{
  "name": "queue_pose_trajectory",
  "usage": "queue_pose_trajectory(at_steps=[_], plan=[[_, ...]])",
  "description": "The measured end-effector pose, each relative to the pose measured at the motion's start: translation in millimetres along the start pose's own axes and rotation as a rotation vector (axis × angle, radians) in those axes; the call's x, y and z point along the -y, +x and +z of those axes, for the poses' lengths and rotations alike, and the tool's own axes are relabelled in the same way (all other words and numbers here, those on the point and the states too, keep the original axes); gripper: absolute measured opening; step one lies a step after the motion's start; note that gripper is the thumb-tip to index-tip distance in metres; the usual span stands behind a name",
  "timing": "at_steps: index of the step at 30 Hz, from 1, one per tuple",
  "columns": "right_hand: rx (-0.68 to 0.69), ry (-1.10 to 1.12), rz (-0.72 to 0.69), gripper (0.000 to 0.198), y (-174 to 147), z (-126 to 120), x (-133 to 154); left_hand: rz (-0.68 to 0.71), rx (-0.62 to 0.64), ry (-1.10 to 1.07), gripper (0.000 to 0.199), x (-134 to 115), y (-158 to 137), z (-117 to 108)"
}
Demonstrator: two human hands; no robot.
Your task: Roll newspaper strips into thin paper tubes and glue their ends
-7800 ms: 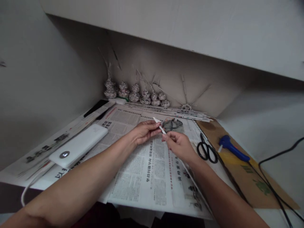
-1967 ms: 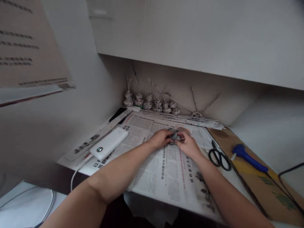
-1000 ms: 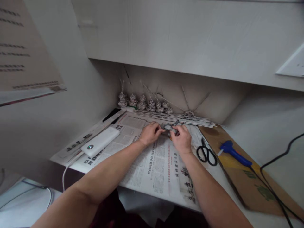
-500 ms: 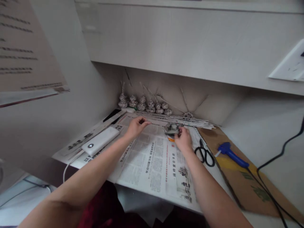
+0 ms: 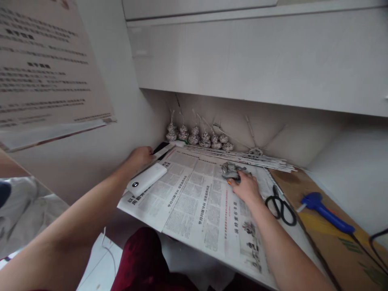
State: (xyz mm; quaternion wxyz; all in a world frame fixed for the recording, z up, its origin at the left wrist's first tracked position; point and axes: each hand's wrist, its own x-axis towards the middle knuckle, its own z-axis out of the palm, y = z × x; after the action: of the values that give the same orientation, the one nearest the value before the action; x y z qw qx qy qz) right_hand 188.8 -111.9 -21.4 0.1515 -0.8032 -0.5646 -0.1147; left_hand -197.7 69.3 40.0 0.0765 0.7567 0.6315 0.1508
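At the back left edge of the table, my left hand (image 5: 141, 158) is closed over a pale paper strip (image 5: 162, 151), its fingertips partly hidden. A white power bank (image 5: 147, 179) lies just in front of it. My right hand (image 5: 247, 186) has its fingers bent against a crumpled grey cloth-like bundle (image 5: 230, 169) on the newspaper (image 5: 188, 202). A bit of orange shows under those fingers; what it belongs to is hidden.
Woven gourd shapes (image 5: 194, 136) line the back wall behind thin paper rods (image 5: 242, 157). On the right are black-handled scissors (image 5: 283, 208) and a blue glue gun (image 5: 327, 212) with a cord, on cardboard (image 5: 336, 246). A cabinet (image 5: 242, 60) overhangs the back.
My left hand has moved left from above the newspaper to the paper strip beyond the power bank. My right hand stays at the grey bundle. The view has shifted left.
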Motion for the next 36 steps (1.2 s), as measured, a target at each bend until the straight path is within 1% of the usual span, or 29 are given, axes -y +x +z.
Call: queue_pose_trajectory(at_steps=[2, 4, 8, 11, 14, 17, 20, 23, 25, 28, 30, 32, 34, 36], plan=[[-0.02, 0.051, -0.042, 0.062, 2, 3, 2, -0.045, 0.048, 0.053, 0.037, 9, 3, 7], [-0.063, 0.142, -0.087, 0.061, 2, 6, 4, -0.077, 0.096, 0.123, 0.044, 15, 7, 13], [-0.204, 0.358, -0.092, 0.05, 1, 6, 9, -0.083, 0.127, 0.182, 0.058, 17, 12, 17], [-0.251, 0.434, -0.117, 0.038, -1, 5, 11, -0.091, 0.081, 0.178, 0.062, 14, 11, 15], [-0.236, 0.469, -0.157, 0.03, -2, 4, 12, -0.09, 0.023, 0.19, 0.052, 10, 9, 14], [-0.211, 0.482, -0.172, 0.026, -2, 4, 12, -0.108, 0.008, 0.211, 0.043, 9, 9, 13], [-0.189, 0.491, -0.171, 0.024, -2, 5, 13, -0.093, -0.029, 0.233, 0.04, 9, 10, 12], [-0.17, 0.493, -0.166, 0.024, -2, 5, 13, -0.057, -0.068, 0.26, 0.041, 7, 11, 7], [-0.161, 0.494, -0.17, 0.024, -2, 6, 12, -0.023, -0.074, 0.271, 0.042, 6, 11, 4], [-0.161, 0.476, -0.176, 0.024, -1, 8, 12, 0.032, -0.065, 0.28, 0.035, 6, 10, -2], [-0.165, 0.464, -0.173, 0.024, -1, 9, 11, 0.051, -0.068, 0.287, 0.032, 6, 10, -6], [-0.165, 0.467, -0.172, 0.024, -1, 9, 11, 0.055, -0.086, 0.29, 0.034, 6, 11, -10], [-0.169, 0.478, -0.168, 0.024, -1, 8, 12, 0.033, -0.143, 0.228, 0.038, 4, 14, -17], [-0.181, 0.491, -0.16, 0.024, -1, 5, 13, -0.021, -0.259, 0.053, 0.043, -4, 18, -26]])
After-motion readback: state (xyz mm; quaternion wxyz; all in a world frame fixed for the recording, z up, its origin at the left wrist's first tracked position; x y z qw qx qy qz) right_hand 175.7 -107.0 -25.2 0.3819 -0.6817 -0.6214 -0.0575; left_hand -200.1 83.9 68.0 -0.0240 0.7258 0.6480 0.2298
